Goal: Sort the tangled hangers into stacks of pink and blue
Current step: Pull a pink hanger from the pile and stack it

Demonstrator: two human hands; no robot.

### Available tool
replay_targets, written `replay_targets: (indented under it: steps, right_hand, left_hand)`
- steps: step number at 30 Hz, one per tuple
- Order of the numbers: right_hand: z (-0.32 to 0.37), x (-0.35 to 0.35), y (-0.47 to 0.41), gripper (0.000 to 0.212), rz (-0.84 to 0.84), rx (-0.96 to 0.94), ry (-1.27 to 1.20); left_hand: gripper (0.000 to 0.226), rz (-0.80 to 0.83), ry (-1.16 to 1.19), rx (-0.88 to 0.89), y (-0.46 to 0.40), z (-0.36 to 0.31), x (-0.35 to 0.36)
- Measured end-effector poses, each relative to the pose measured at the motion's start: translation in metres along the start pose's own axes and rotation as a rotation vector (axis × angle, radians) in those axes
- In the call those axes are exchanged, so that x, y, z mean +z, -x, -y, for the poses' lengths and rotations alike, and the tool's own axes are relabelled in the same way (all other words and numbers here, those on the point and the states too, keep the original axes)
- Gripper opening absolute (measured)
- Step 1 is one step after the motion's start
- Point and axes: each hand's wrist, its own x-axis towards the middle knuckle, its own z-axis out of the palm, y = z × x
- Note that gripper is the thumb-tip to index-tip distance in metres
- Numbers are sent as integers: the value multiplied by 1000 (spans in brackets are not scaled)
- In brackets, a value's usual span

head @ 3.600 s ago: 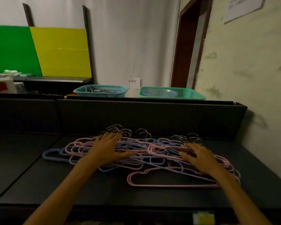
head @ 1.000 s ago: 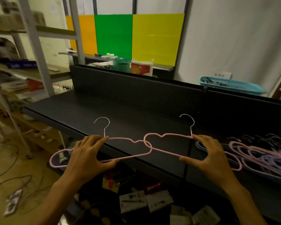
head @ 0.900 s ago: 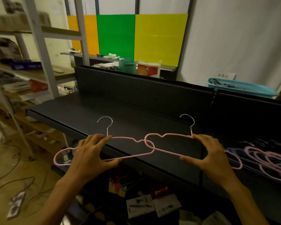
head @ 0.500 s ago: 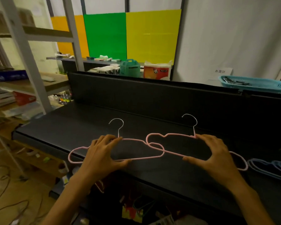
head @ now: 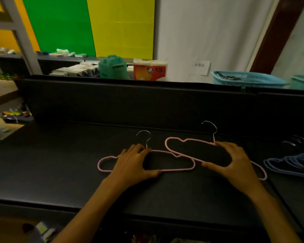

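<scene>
2 hands (head: pixel 130 165) (head: pixel 235 165) cover both pink hangers' (head: pixel 175 170) middles.

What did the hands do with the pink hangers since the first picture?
They pulled two out of the tangled pile and carried them left to a bare part of the black table. The left hand holds one pink hanger, the right hand holds the other. Each grip stayed the same for the last second.

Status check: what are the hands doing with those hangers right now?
Left hand grips one pink hanger. Right hand grips another pink hanger; ends overlap. Blue hangers lie apart, right.
</scene>
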Motion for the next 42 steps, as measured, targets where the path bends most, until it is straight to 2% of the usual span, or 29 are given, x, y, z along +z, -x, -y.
replay_targets:
  steps: [8, 14, 17, 22, 28, 42]
  right_hand:
    - [37, 15, 28, 86, -54, 53, 9]
    - [77, 40, 35, 85, -46, 22, 70]
    - [99, 57, 35, 87, 2, -19, 91]
    - [125, 87, 28, 94, 177, -31, 131]
    - [145, 104, 15, 91, 327, -118, 135]
    - [138, 115, 7, 97, 358, -117, 208]
  left_hand:
    - [83, 37, -36, 83, 13, 22, -8]
    - [82, 26, -167, 38, 40, 69, -35]
    - [85, 11, -179, 5, 52, 92, -47]
    - [86, 0, -138, -3, 67, 117, -60]
    - [87, -8, -92, 0, 71, 122, -63]
    - [86, 11, -88, -17, 51, 111, -57]
